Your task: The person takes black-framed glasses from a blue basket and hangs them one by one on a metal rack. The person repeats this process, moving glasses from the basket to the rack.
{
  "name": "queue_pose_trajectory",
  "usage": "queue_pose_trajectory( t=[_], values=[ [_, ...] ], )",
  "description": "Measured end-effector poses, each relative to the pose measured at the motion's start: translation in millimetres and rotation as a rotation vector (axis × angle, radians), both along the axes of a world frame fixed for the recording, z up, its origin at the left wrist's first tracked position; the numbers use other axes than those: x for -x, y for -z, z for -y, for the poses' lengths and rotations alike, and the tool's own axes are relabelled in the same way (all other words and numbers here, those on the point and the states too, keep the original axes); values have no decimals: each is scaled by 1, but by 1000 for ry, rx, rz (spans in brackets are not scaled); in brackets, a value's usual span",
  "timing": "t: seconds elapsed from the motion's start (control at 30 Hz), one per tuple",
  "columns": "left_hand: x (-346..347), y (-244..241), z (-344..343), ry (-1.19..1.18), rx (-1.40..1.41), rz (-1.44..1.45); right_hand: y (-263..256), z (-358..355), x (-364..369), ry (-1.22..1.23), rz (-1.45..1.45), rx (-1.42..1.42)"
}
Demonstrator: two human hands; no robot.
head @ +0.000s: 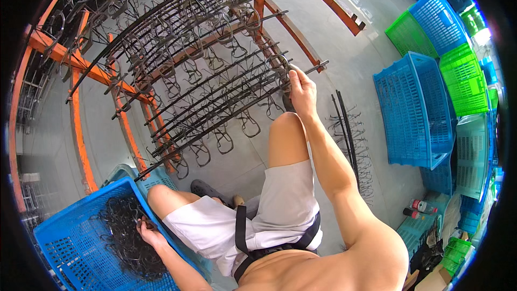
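My right hand [303, 91] is stretched forward to the right end of a black hanging rod [210, 129]. Its thumb and fingers pinch a dark looped frame part [278, 60] beside that rod end. Similar dark loops [224, 141] hang from hooks along the rod. My left hand [150, 233] is low at the left, over the blue plastic basket [76, 226]. Its fingers close around a small dark part [150, 224], whose full shape is hidden. A tangled heap of shiny black parts [129, 246] lies in the basket beneath and beside this hand.
An orange metal rack [95, 70] carries several rows of hooked rods. More hooked rods [347, 137] lie on the floor to the right. Blue baskets [408, 117] and green baskets [464, 83] are stacked along the right. Bottles [422, 206] rest on a teal crate [416, 230].
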State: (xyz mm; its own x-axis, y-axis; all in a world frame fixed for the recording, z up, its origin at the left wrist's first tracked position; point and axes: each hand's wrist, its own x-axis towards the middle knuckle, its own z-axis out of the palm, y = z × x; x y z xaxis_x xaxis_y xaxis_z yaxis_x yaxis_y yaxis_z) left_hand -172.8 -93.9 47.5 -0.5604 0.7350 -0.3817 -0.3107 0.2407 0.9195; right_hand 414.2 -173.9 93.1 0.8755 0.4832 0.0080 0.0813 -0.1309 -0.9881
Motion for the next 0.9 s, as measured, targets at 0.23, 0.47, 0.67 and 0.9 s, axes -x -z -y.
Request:
queue_pose_trajectory(
  t=[0.23,0.47,0.67,0.9],
  values=[
    [11,-12,2,133,-199,-96,9,3,-19,86,182,96],
    [-44,-111,34,254,-394,-86,5,5,-30,91,483,329],
    [-140,-140,56,631,-254,17,-87,15,144,-672,461,2],
    [-206,-137,60,522,-160,547,-61,26,184,-1044,278,-388]
  ],
)
